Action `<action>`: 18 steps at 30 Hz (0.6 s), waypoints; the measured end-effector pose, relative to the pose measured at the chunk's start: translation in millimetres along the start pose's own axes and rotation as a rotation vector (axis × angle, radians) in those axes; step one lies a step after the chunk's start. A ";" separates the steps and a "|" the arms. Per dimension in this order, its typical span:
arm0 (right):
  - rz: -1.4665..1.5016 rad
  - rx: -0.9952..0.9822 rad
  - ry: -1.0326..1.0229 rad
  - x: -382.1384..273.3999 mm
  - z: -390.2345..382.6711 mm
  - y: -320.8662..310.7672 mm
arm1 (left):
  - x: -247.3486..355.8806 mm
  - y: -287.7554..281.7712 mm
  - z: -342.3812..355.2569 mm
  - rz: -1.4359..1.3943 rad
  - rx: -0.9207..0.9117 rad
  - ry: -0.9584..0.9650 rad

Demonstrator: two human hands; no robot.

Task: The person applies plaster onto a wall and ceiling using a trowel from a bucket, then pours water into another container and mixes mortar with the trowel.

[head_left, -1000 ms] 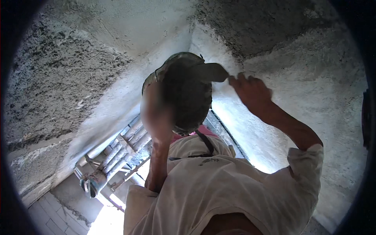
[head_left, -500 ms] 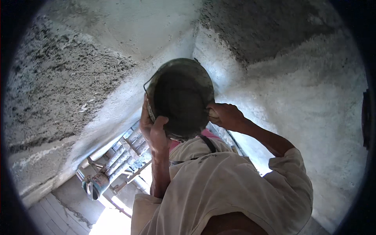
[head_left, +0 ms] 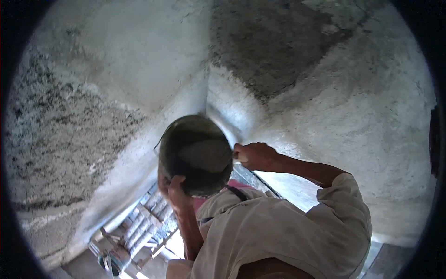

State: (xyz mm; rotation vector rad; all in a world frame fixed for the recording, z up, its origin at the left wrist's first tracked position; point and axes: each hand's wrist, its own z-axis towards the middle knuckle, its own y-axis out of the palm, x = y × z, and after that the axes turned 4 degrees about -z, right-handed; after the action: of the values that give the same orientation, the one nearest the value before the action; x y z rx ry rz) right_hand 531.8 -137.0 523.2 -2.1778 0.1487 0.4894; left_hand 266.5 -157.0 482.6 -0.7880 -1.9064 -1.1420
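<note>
My left hand (head_left: pixel 174 189) grips a dark round bucket (head_left: pixel 173 148) at its lower left side, with the thumb over the rim and the fingers behind. The bucket is tilted so its mouth faces up towards me, and a lighter grey patch of mortar-like stuff (head_left: pixel 204 155) lies inside. A thin wire bail (head_left: pixel 158 145) sticks out on the left of the rim. At the right rim my right hand (head_left: pixel 258 156) is closed round a pale-handled tool (head_left: pixel 241 159). The tool's working end is hidden, so its kind cannot be told.
Two plastered walls meet in a corner beyond the bucket. A dark, damp-looking patch (head_left: pixel 274 44) marks the right wall, and rough mottled plaster (head_left: pixel 69 125) the left. Below left are wooden slats (head_left: pixel 144 221) and another bucket (head_left: pixel 116 259). A dark object (head_left: pixel 434 142) is at the far right.
The bucket and both hands have moved down and left in the view. More of the bucket's grey contents now shows. Both hands keep their hold. The view of the walls has shifted.
</note>
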 end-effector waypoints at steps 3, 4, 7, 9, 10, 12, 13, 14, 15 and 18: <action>-0.027 0.058 -0.077 -4.6 0.3 -18.4 | 13.9 7.9 -6.5 -0.040 -0.047 0.093; -0.029 0.082 -0.069 -8.4 0.7 -27.6 | 17.0 4.9 -7.8 -0.059 -0.050 0.116; 0.007 0.159 -0.298 -17.7 -8.0 -68.8 | 22.5 5.1 -10.9 -0.074 0.014 0.100; -0.010 0.330 -0.595 -25.7 -22.5 -105.7 | 22.2 7.9 -14.7 -0.068 0.042 0.135; 0.014 0.326 -0.648 -36.5 -31.9 -127.5 | 21.5 8.3 -16.9 -0.071 0.035 0.150; 0.089 0.199 -0.704 -68.0 -53.2 -178.7 | 21.0 5.3 -19.5 -0.054 0.078 0.206; 0.133 0.087 -0.695 -79.1 -65.0 -203.5 | 21.5 6.3 -22.0 -0.081 0.112 0.200; 0.117 0.107 -0.702 -79.0 -74.3 -218.8 | 24.1 9.3 -24.8 -0.093 0.097 0.219; 0.184 0.156 -0.832 -77.1 -81.0 -232.0 | 26.9 12.1 -30.3 -0.076 0.088 0.182; 0.372 0.225 -0.805 -46.2 -97.4 -254.9 | 22.8 30.5 -28.9 -0.107 0.019 0.186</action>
State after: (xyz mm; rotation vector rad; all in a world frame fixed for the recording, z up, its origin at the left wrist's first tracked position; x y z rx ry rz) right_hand 588.5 -61.2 783.3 -1.5917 0.1529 1.4396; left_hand 287.7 -167.9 524.0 -0.5541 -1.8188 -1.2157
